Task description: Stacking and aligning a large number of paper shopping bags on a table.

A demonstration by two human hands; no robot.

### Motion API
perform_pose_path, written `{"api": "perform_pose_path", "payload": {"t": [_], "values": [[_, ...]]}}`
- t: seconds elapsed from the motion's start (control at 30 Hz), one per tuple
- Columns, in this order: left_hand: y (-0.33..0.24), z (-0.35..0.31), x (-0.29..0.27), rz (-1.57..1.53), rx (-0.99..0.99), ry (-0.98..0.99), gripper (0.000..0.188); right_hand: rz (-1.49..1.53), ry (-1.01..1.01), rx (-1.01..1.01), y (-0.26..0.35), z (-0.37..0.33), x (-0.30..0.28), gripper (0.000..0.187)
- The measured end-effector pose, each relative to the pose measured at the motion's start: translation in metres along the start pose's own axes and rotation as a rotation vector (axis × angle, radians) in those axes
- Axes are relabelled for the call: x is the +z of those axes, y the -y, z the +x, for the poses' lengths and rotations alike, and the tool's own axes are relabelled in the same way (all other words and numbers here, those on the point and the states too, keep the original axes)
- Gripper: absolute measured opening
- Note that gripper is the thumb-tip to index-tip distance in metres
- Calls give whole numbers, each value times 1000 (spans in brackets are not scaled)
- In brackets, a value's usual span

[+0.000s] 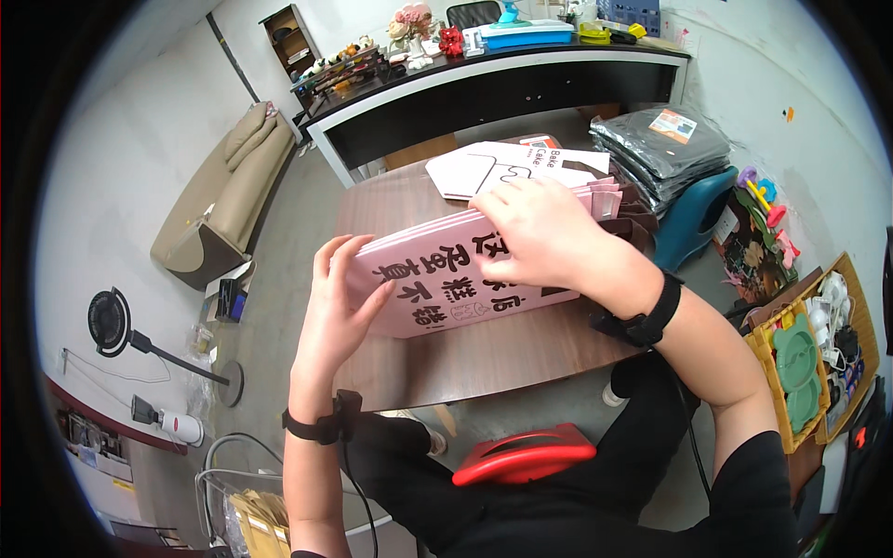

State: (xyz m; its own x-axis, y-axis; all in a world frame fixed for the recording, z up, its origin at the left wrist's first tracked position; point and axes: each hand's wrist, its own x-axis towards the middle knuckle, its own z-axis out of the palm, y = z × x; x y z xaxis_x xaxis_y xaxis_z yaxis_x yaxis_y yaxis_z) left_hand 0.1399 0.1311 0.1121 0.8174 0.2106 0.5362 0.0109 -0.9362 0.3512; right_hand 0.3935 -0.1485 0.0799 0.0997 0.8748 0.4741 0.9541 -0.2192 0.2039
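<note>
A stack of flat pink paper bags (pixel 437 288) with dark printed lettering stands tilted on its long edge on the brown wooden table (pixel 484 358). My left hand (pixel 337 288) grips its left end, thumb on the front face and fingers over the back. Over the top edge, right of the middle, my right hand (pixel 535 232) closes with its thumb on the printed face; its fingertips behind are hidden. Folded side pleats (pixel 606 197) of the bags show at the right end. Behind the stack lies a white house-shaped paper piece (pixel 462 172) with black line drawing.
Grey plastic-wrapped packages (pixel 656 139) are piled on a blue chair (pixel 693 219) at the far right. A long black counter (pixel 502 98) stands beyond the table. Wicker baskets (pixel 791 372) of small goods sit at my right. A red plastic object (pixel 526 454) is at my lap.
</note>
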Motion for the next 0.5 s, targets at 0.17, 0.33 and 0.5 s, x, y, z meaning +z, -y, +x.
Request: {"api": "perform_pose_path", "payload": {"t": [0.17,0.33,0.5], "values": [[17,4,17,50,2,-88,64,-9,-46,17,13,6,-2,33],[20,5,22,33,-11,-153,55,-12,-76,31,-29,-23,-9,31],[21,5,27,65,1,-169,55,-19,-109,34,-57,-61,-17,29]]}}
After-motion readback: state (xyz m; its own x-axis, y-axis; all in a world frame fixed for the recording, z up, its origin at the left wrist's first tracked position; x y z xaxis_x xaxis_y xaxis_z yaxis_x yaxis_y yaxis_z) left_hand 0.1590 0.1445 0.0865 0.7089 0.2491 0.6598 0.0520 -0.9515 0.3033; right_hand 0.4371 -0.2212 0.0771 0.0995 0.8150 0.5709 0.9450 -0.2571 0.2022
